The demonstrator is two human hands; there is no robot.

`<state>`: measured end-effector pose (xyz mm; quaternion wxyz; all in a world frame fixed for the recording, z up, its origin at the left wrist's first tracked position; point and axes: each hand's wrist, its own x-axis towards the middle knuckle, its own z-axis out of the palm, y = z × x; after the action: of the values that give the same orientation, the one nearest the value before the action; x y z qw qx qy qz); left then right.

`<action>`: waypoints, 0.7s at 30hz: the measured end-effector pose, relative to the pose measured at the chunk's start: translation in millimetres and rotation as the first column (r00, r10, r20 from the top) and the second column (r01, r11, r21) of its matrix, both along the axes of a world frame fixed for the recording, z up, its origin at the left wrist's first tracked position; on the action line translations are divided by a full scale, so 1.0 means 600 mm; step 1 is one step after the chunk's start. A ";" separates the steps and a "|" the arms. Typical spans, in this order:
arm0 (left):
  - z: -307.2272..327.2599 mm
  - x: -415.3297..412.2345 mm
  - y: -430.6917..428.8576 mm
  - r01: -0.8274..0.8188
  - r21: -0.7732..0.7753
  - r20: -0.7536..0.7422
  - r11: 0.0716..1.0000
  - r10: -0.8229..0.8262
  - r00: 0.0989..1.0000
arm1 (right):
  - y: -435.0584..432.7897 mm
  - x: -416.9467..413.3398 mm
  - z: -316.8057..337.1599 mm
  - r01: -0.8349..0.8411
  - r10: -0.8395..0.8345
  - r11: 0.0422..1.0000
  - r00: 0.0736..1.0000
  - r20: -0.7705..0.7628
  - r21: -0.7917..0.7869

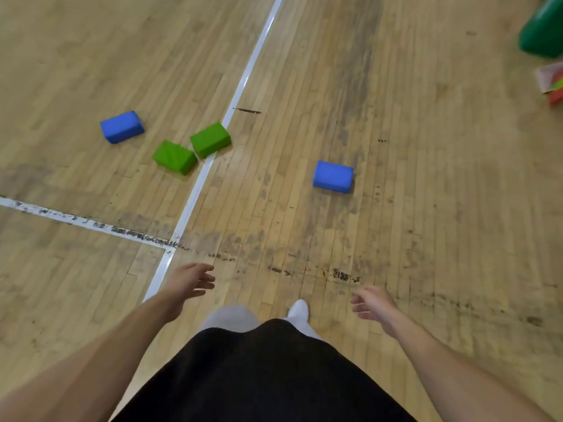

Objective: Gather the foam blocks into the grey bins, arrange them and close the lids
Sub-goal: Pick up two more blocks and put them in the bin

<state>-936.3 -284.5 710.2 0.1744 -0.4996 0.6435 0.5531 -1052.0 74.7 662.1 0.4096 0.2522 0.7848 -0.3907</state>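
Several foam blocks lie on the wooden gym floor ahead of me. A blue block (122,127) is at the left, two green blocks (175,157) (210,139) touch each other beside the white floor line, and another blue block (333,176) lies alone to the right. My left hand (190,281) hangs low with relaxed, spread fingers and holds nothing. My right hand (373,303) is loosely curled and empty. Both hands are well short of the blocks. No grey bin is in view.
A large green object (542,30) sits at the top right edge, with a pink and red box-like thing (553,83) below it. White painted lines (213,159) cross the floor. My foot in a white sock (299,310) steps forward between my hands.
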 end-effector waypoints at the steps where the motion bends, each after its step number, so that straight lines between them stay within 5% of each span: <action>1: 0.003 -0.042 -0.001 0.017 -0.002 -0.017 1.000 -0.017 1.000 | -0.008 -0.044 0.005 0.012 -0.012 1.000 1.000 -0.027 -0.009; 14: -0.088 -0.463 -0.155 0.035 0.077 0.114 0.996 -0.043 0.993 | -0.140 -0.423 -0.038 -0.030 0.020 0.996 0.993 0.118 0.081; 21: -0.071 -0.732 -0.195 0.246 -0.009 0.129 0.969 -0.243 0.961 | -0.202 -0.639 -0.036 -0.045 0.042 0.996 0.998 0.054 0.072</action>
<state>-1375.4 -401.2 667.4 0.2757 -0.4524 0.6946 0.4867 -1435.3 -46.2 640.4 0.4289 0.2599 0.7929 -0.3460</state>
